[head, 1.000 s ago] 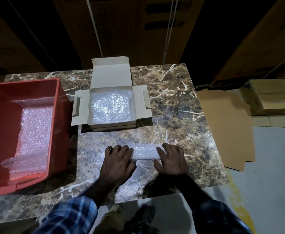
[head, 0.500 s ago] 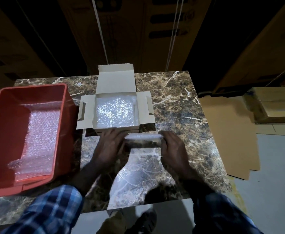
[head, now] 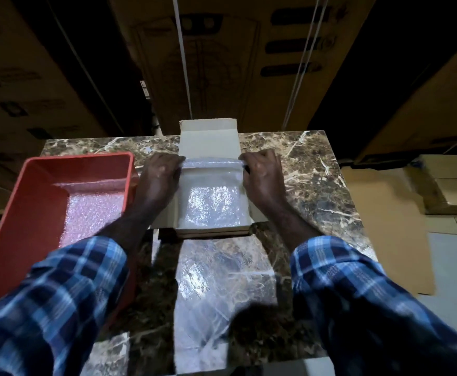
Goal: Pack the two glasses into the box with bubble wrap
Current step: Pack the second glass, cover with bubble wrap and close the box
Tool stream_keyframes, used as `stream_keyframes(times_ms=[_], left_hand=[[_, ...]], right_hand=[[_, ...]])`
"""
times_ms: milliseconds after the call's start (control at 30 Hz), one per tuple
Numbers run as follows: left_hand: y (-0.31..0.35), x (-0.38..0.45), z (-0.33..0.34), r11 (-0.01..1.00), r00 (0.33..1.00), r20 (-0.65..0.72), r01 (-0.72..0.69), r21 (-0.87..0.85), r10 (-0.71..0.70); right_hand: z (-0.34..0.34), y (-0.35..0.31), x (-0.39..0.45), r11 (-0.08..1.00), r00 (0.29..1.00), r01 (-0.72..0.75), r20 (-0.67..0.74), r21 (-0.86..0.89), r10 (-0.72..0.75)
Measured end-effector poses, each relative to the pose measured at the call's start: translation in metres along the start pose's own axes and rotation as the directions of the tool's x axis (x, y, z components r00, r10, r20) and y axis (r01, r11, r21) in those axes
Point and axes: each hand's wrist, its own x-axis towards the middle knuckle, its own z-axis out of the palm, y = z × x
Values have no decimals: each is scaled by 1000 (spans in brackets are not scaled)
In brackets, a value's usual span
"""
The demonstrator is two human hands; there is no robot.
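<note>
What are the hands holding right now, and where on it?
Both hands, left and right, grip a bubble-wrapped roll, one at each end, held across the far part of the open box.

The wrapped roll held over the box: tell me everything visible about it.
The roll is a clear bubble-wrap bundle, long and roughly cylindrical, lying level and crosswise over the far part of the open box. The left hand grips one end and the right hand grips the other. Whether it touches the box cannot be told. What it holds is hidden by the wrap. Below it, more bubble wrap lines the box floor.
</note>
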Motion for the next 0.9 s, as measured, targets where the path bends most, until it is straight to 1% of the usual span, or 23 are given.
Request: stream_keyframes(times_ms=[67,200,267,333,367,433,500,567,667,733,800,900], left_hand=[[-13,5,11,1000,1000,29,-10,7,9],[-30,5,30,1000,985,173,0,27,-5],[-33,-1,33,998,969,246,-20,65,3],[-33,-6,35,991,957,290,-56,118,20],[-30,-6,35,987,951,310,-51,152,2],[-22,-4,33,974,926,372,-21,226,-66],[-17,-1,32,956,887,446,-20,294,-118],[-17,-2,33,939,876,470,-68,337,-105],[-20,-9,33,924,882,469,-135,359,-53],[-21,-10,35,926,883,467,-141,351,-43],[-19,-7,36,939,880,473,-120,322,-50],[-12,-1,38,945,844,519,-47,325,-137]], right_hand=[[11,2,6,998,999,23,40,-50,-21],[24,5,5,997,996,55,77,-46,-51],[28,8,-2,995,992,96,80,-33,-93],[31,10,-7,994,985,112,135,-15,-109],[33,9,-8,994,982,106,161,-24,-101],[35,10,-8,989,974,107,209,-98,-84],[36,9,-8,967,954,156,285,-202,-94],[36,9,-6,951,936,175,341,-257,-81],[42,15,-2,946,925,152,378,-287,-34],[48,15,1,960,937,117,349,-254,-22],[52,14,2,978,942,48,335,-203,23],[57,9,4,985,922,-38,375,-167,99]])
